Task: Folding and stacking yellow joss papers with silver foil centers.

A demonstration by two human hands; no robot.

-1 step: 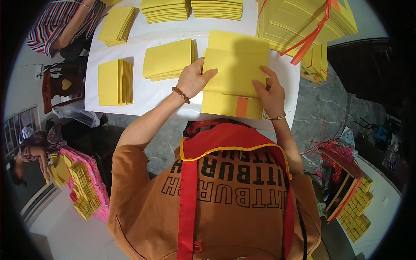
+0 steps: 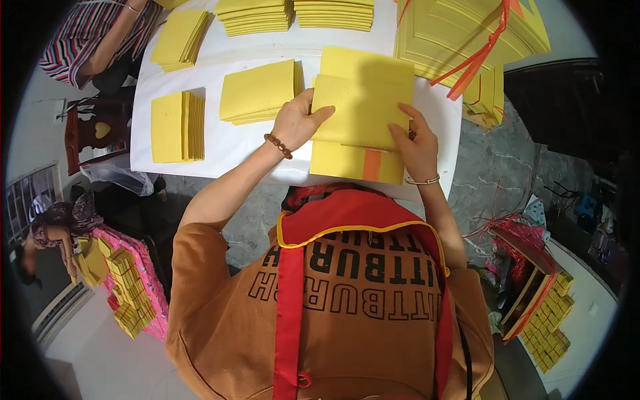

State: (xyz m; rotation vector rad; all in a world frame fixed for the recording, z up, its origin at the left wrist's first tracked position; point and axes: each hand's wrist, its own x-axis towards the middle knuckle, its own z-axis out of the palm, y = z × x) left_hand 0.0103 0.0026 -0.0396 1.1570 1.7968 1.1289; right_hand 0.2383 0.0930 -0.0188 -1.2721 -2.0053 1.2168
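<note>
A bundle of yellow paper sheets (image 2: 363, 100) lies before me at the table's near edge, its layers slightly out of line. Its lower part carries an orange band (image 2: 372, 164). My left hand (image 2: 298, 121) is closed on the left edge, thumb on top and fingers hidden beneath or behind. At the right edge, my right hand (image 2: 419, 139) grips with the thumb on the paper and the index finger bent along the side. Just left of my left hand sits a folded yellow paper stack (image 2: 257, 92), and farther left stands another yellow stack (image 2: 177, 127).
More yellow stacks (image 2: 333, 15) line the far side of the white table (image 2: 220, 150). Large yellow sheets (image 2: 453, 40) with orange strips (image 2: 477, 63) pile up at the far right. Another person's arm (image 2: 113, 43) shows at the far left. Red strings (image 2: 513, 240) hang at right.
</note>
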